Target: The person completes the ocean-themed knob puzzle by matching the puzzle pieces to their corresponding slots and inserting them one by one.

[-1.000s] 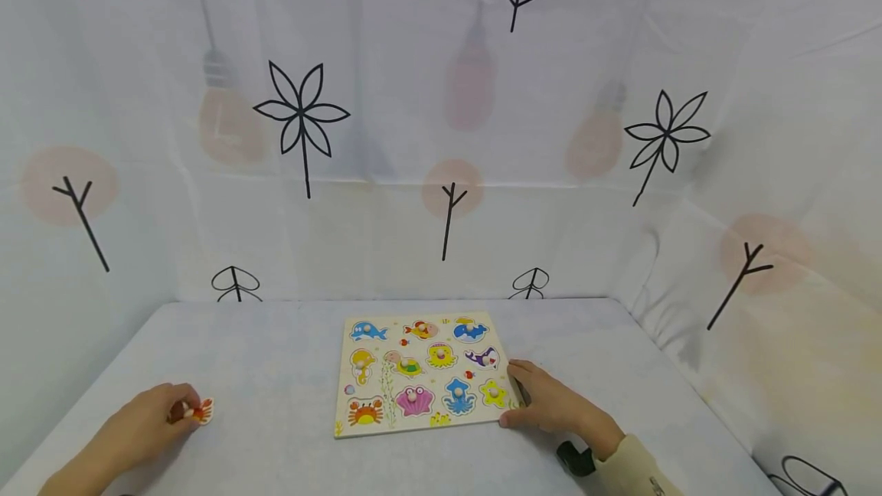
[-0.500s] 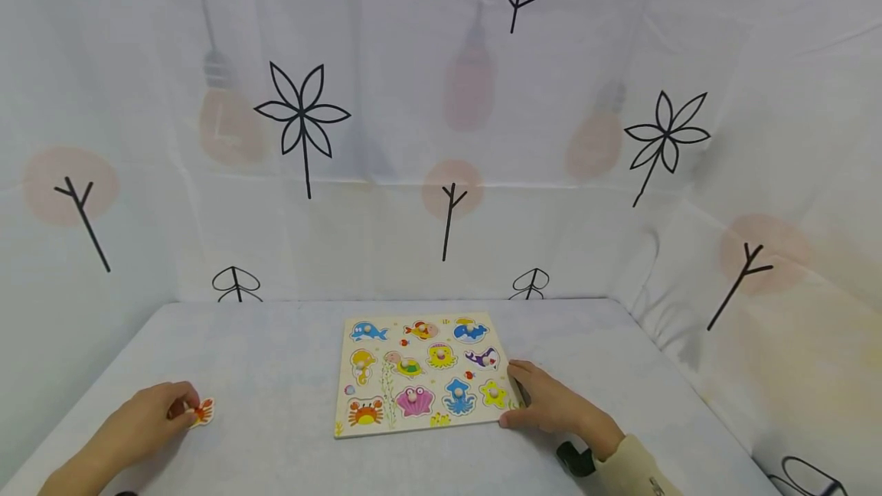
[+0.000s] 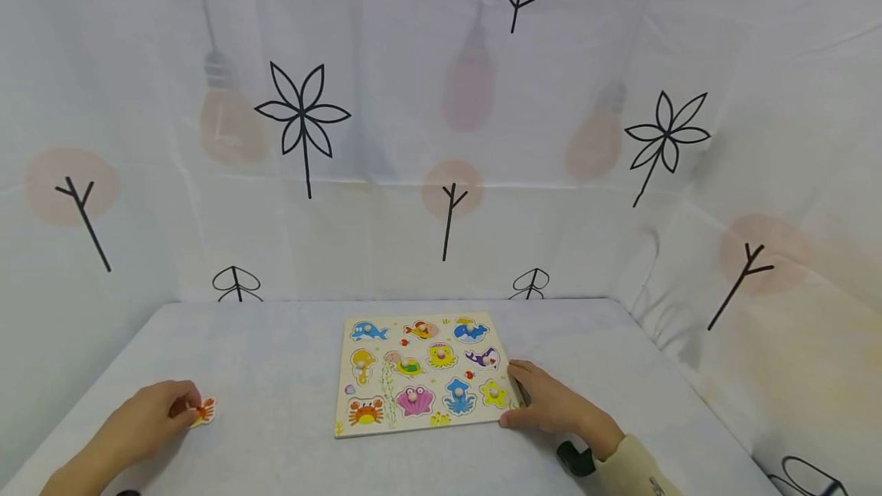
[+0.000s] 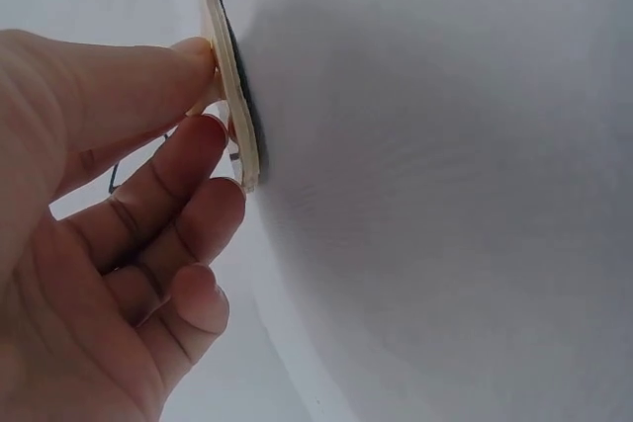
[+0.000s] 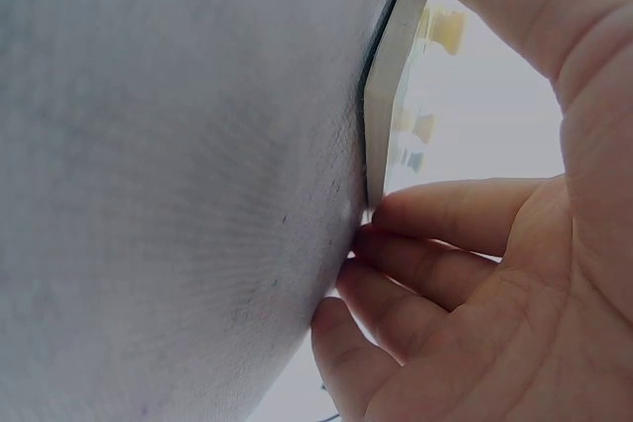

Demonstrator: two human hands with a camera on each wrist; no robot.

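Note:
My left hand (image 3: 148, 416) pinches a small wooden puzzle piece (image 3: 204, 412) with an orange and red print, at the left of the table. In the left wrist view the piece (image 4: 229, 86) stands nearly edge-on between thumb and fingertips, close to the white cloth; its printed face is mostly hidden. My right hand (image 3: 551, 404) holds the near right corner of the sea-animal puzzle board (image 3: 379, 385), which lies flat. In the right wrist view thumb and fingers sit either side of the board's corner (image 5: 376, 135). Knobbed sea-animal shapes cover the board, with an orange crab picture (image 3: 365, 411) at its near left.
White cloth covers the table (image 3: 276, 373). A patterned cloth backdrop (image 3: 400, 121) rises behind it and along both sides. Beside the right sleeve (image 3: 634, 469) a dark wrist band (image 3: 575, 459) shows. Round knobs (image 5: 445, 32) stand up from the board.
The left hand has shifted very slightly to the right with the puzzle piece, whose printed side shows a little more. The right hand and the board keep their place.

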